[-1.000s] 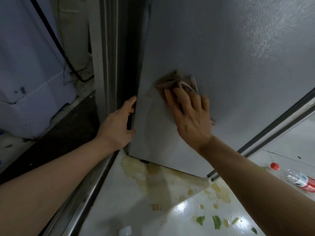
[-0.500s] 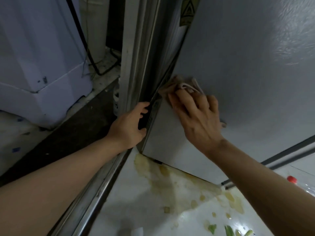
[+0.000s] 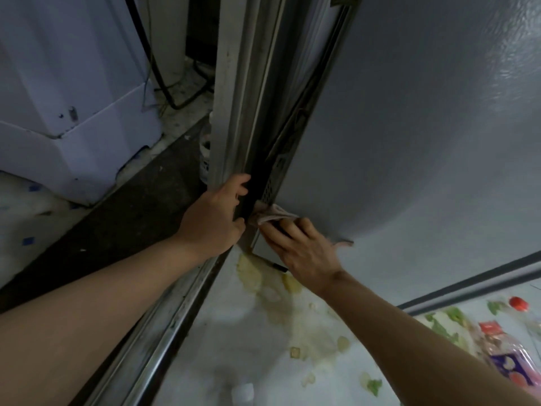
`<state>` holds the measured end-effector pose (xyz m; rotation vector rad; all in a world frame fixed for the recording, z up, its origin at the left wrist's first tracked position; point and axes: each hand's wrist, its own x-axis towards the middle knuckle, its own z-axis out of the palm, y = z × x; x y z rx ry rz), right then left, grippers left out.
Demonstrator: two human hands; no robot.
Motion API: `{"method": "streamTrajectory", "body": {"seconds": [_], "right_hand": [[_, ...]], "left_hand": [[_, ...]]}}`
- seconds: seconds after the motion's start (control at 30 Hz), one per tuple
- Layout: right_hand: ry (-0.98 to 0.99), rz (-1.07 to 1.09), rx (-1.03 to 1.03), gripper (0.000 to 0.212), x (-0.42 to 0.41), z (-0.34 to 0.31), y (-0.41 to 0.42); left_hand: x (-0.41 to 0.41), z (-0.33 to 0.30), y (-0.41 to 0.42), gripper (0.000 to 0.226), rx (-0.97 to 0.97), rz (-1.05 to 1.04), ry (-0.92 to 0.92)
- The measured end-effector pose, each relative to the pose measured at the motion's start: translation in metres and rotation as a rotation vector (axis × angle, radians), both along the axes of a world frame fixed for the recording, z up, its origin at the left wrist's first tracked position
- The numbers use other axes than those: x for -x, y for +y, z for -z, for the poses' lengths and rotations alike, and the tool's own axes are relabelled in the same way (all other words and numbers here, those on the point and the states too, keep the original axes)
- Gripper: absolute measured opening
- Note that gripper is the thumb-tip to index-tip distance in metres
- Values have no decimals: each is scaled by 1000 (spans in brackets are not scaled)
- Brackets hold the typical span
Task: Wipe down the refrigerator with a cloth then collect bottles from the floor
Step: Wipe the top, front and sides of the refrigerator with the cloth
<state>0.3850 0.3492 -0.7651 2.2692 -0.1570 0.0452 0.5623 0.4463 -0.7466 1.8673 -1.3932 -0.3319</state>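
Pressing a crumpled pinkish cloth (image 3: 270, 216) against the lower corner of the refrigerator (image 3: 409, 142), the right hand (image 3: 304, 250) lies with fingers fairly straight and spread over the fabric, flattening it onto the grey side panel right at the refrigerator's vertical edge; a loose end of the cloth pokes out past the hand on the far side; the left hand (image 3: 212, 221) sits just beside that same edge, fingers curled round the pale upright door frame (image 3: 231, 112) that stands next to the refrigerator, thumb low and fingertips hooked into the dark narrow gap between frame and cabinet; the two hands are nearly touching across that gap; below the refrigerator's bottom edge the white floor (image 3: 228, 332) carries a yellowish spill (image 3: 281, 300) with small food scraps spreading away from the corner; farther out from the refrigerator, toward the person's right, lies a clear bottle (image 3: 518, 304) with a red cap, only partly seen, amid green leaf bits and a colourful plastic packet (image 3: 506, 358); a metal floor rail (image 3: 152, 344) runs from the refrigerator's corner back toward the person, dividing the white floor from a dark strip; beyond the frame, away from the refrigerator, stands a white appliance (image 3: 73, 98) with black cables (image 3: 164, 92) trailing behind it; open floor lies between the spill and the person.
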Motion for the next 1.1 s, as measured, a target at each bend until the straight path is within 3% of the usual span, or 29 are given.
{"method": "streamTrajectory", "body": {"seconds": [0.1, 0.27, 0.33, 0.4, 0.53, 0.6, 0.67, 0.8, 0.9, 0.97, 1.1], "right_hand": [[13, 25, -4, 49, 10, -12, 3], [-465, -142, -79, 32, 49, -62, -22], [-543, -154, -84, 30, 62, -61, -28], [-491, -129, -105, 32, 71, -41, -29], [-68, -38, -127, 40, 88, 6, -21], [25, 12, -150, 47, 89, 10, -16], [-18, -33, -142, 39, 92, 1, -17], [-403, -166, -125, 25, 116, -40, -34], [-496, -170, -95, 23, 132, -40, -42], [-417, -152, -110, 27, 139, -23, -42], [9, 10, -167, 53, 152, 5, -32]], "left_hand": [[5, -2, -1, 70, -4, 28, 7], [26, -1, -11, 71, 10, 82, 52], [35, 0, -16, 75, 11, 82, 94], [42, 2, -19, 78, 26, 62, 126], [49, 6, -17, 84, 37, 42, 140], [50, 8, -17, 87, 13, 31, 141], [52, 10, -17, 90, -2, 31, 181], [57, 17, -20, 97, -19, -3, 261], [64, 23, -23, 101, -10, -39, 257], [67, 25, -23, 104, 2, -48, 268], [67, 30, -21, 104, 3, -25, 280]]}}
